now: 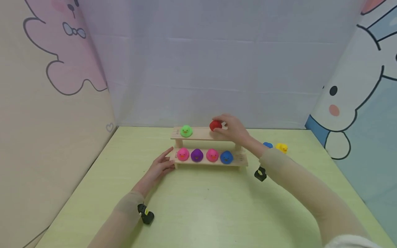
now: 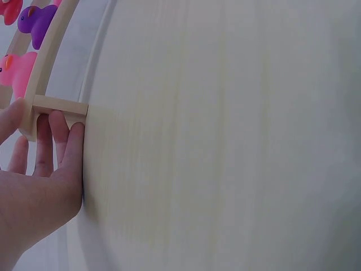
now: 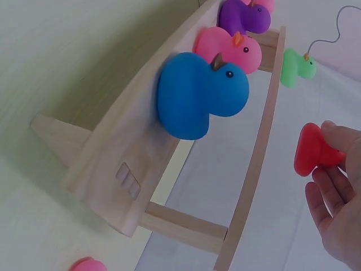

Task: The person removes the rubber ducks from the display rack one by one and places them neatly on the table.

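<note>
A two-tier wooden rack [image 1: 203,134] stands on the table. On its lower shelf sit a pink duck [image 1: 183,154], a purple duck [image 1: 196,155], another pink duck [image 1: 212,155] and a blue duck [image 3: 186,96]. A green duck [image 1: 186,131] is on the upper shelf's left part. My right hand [image 1: 233,129] pinches a red duck [image 3: 316,149] between thumb and fingers at the upper shelf's right part; contact with the shelf cannot be told. My left hand [image 2: 45,186] holds the rack's lower left end, thumb at the shelf board and fingers against the leg.
On the table right of the rack are a blue toy [image 1: 268,145], partly hidden by the right arm, and a yellow duck [image 1: 282,148]. In the right wrist view a pink toy [image 3: 88,265] shows at the bottom edge. A pale curtain [image 1: 198,69] hangs behind the table.
</note>
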A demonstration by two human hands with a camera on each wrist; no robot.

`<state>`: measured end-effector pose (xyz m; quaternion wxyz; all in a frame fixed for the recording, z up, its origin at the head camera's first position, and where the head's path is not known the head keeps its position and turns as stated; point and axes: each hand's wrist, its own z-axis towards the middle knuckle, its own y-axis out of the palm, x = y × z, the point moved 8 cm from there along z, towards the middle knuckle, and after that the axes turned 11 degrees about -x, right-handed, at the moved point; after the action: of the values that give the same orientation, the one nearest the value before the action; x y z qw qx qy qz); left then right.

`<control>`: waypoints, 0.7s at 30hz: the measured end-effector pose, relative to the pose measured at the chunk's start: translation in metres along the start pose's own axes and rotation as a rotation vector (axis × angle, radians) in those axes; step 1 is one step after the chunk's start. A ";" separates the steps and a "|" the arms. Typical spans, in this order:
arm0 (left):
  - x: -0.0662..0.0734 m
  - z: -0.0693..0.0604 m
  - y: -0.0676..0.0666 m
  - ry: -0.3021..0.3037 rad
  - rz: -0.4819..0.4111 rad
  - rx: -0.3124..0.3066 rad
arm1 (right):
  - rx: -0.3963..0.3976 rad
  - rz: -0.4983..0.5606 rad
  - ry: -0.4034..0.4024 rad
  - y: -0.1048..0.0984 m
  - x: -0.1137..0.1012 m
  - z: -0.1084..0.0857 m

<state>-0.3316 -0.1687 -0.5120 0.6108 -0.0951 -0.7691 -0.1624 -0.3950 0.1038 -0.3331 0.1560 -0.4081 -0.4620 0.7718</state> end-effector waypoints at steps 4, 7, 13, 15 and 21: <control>0.001 0.000 0.000 0.002 0.002 0.000 | 0.043 0.000 0.010 -0.006 0.009 -0.010; 0.001 0.000 0.001 0.002 0.016 -0.004 | 0.073 0.013 0.004 -0.010 0.013 -0.019; 0.001 -0.001 0.001 0.001 0.021 -0.004 | 0.128 0.037 -0.002 -0.018 0.020 -0.036; 0.002 -0.001 0.000 0.002 0.019 -0.003 | 0.145 0.049 0.007 -0.020 0.023 -0.042; 0.001 0.001 0.000 -0.001 0.022 -0.007 | 0.197 0.068 0.023 -0.026 0.031 -0.058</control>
<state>-0.3326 -0.1684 -0.5115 0.6120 -0.1056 -0.7676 -0.1584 -0.3732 0.1708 -0.3401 0.1743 -0.4150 -0.3680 0.8136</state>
